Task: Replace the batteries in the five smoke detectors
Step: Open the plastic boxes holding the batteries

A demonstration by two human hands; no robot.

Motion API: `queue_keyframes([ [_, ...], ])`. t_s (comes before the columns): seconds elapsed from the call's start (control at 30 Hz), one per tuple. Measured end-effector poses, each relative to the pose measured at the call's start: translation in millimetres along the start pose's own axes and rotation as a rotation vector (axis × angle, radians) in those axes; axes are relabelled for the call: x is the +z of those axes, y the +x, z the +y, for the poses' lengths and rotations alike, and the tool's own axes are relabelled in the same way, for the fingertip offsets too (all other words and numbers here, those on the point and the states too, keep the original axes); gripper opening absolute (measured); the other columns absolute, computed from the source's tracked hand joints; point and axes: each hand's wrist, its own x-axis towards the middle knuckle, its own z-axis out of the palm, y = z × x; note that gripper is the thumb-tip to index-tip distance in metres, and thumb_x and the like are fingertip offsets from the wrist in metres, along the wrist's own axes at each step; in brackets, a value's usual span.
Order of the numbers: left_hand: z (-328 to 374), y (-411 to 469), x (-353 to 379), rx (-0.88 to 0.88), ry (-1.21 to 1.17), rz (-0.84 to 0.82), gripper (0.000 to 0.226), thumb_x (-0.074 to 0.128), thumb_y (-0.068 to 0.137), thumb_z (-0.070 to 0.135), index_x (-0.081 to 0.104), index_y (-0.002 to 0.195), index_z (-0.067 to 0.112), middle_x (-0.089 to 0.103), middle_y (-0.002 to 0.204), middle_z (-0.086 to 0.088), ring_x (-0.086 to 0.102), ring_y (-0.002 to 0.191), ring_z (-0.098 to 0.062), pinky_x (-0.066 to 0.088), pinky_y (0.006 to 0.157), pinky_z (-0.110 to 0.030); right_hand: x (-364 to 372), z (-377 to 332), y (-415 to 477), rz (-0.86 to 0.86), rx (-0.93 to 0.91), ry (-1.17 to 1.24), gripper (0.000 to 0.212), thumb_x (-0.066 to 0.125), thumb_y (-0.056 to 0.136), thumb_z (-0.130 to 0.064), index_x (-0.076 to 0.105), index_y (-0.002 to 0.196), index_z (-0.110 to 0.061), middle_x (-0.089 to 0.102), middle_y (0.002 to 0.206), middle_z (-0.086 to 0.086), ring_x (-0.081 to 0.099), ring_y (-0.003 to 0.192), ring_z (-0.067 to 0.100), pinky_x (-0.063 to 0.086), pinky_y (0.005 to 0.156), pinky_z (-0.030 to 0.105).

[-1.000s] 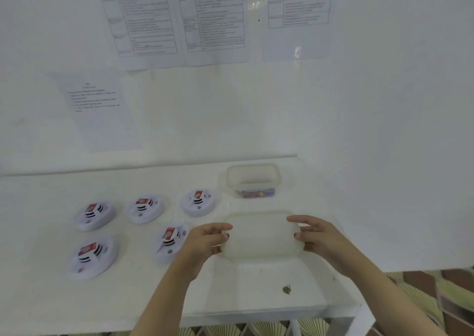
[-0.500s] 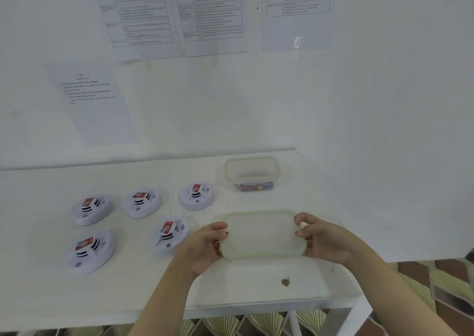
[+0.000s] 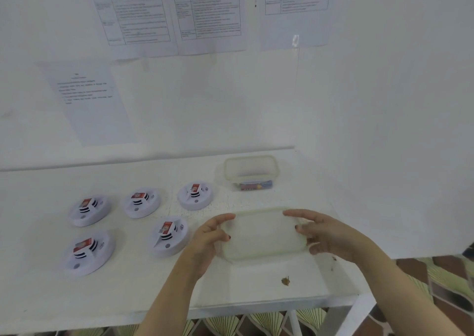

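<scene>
Lower left of frame: five detectors [image 3: 89, 211] on table [image 3: 38, 297], three in back row, two in front, red-labelled piece atop each. Centre: left hand [image 3: 209, 235], fingers curled, clamped on left edge of translucent lid [image 3: 261, 233], held flat. Above it in frame: open box [image 3: 251, 166], batteries [image 3: 252, 186] at its bottom. Right of centre: right hand [image 3: 325, 235] clamped on lid's right edge.

wall sheets [image 3: 138, 12], detector labels [image 3: 166, 227]: print too blurred to read
</scene>
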Motion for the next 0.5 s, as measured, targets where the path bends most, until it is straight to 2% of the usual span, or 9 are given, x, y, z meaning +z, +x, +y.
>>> queue_keyframes([
  [0.07, 2.9, -1.0, 0.6, 0.025, 0.14, -0.008, 0.035, 0.073, 0.058, 0.006, 0.071, 0.093, 0.014, 0.071, 0.092, 0.002, 0.063, 0.087, -0.018, 0.051, 0.075, -0.022, 5.9, -9.6, -7.0, 0.077, 0.055, -0.247, 0.041, 0.051, 0.097, -0.022, 0.046, 0.132, -0.043, 0.057, 0.11, 0.007, 0.061, 0.061, 0.019, 0.053, 0.058, 0.029],
  [0.13, 4.4, -2.1, 2.9, 0.048, 0.31, -0.007, 0.02, 0.076, 0.072, 0.003, 0.068, 0.086, 0.013, 0.068, 0.087, 0.002, 0.061, 0.084, -0.015, 0.048, 0.07, -0.011, 16.4, -17.7, -10.9, 0.088, 0.132, -0.354, 0.052, 0.047, 0.098, -0.03, 0.023, 0.142, -0.045, 0.062, 0.101, 0.013, 0.065, 0.054, 0.022, 0.055, 0.053, 0.029],
  [0.2, 7.0, -3.8, 5.8, 0.057, 0.438, -0.004, 0.016, 0.072, 0.079, 0.002, 0.064, 0.084, 0.014, 0.065, 0.09, 0.001, 0.058, 0.083, -0.012, 0.044, 0.065, -0.006, 27.2, -20.5, -11.2, 0.061, 0.151, -0.333, 0.065, 0.052, 0.096, -0.028, 0.011, 0.145, -0.043, 0.067, 0.088, 0.019, 0.066, 0.054, 0.024, 0.055, 0.052, 0.029],
  [0.27, 10.5, -6.8, 5.6, 0.039, 0.511, -0.036, 0.021, 0.075, 0.07, 0.016, 0.063, 0.088, 0.019, 0.067, 0.098, -0.001, 0.059, 0.084, -0.011, 0.044, 0.066, -0.013, 31.8, -19.5, -8.3, 0.119, 0.086, -0.298, 0.072, 0.059, 0.092, -0.019, 0.014, 0.145, -0.041, 0.067, 0.089, 0.02, 0.068, 0.058, 0.023, 0.057, 0.057, 0.03],
  [0.33, 14.0, -11.2, 5.2, -0.007, 0.566, -0.103, 0.032, 0.071, 0.066, 0.026, 0.062, 0.097, 0.025, 0.069, 0.097, -0.002, 0.058, 0.08, -0.013, 0.044, 0.063, -0.018, 33.0, -16.3, -3.5, 0.206, 0.0, -0.202, 0.071, 0.061, 0.089, -0.011, 0.023, 0.142, -0.039, 0.066, 0.095, 0.019, 0.069, 0.064, 0.023, 0.058, 0.066, 0.03],
  [0.4, 12.5, -12.3, 4.4, -0.048, 0.557, -0.138, 0.031, 0.07, 0.077, 0.023, 0.061, 0.106, 0.028, 0.066, 0.091, -0.003, 0.057, 0.073, -0.014, 0.046, 0.059, -0.022, 35.4, -12.1, 0.6, 0.226, -0.06, -0.137, 0.067, 0.062, 0.086, -0.01, 0.03, 0.138, -0.039, 0.068, 0.098, 0.015, 0.07, 0.079, 0.024, 0.057, 0.077, 0.032],
  [0.5, 7.7, -10.8, 7.0, -0.04, 0.483, -0.125, 0.02, 0.061, 0.092, 0.012, 0.063, 0.105, 0.027, 0.067, 0.094, -0.007, 0.06, 0.081, -0.018, 0.051, 0.075, -0.03, 39.1, -8.2, 3.6, 0.187, -0.06, -0.086, 0.06, 0.063, 0.085, -0.009, 0.038, 0.13, -0.039, 0.069, 0.102, 0.015, 0.067, 0.094, 0.027, 0.055, 0.085, 0.038],
])
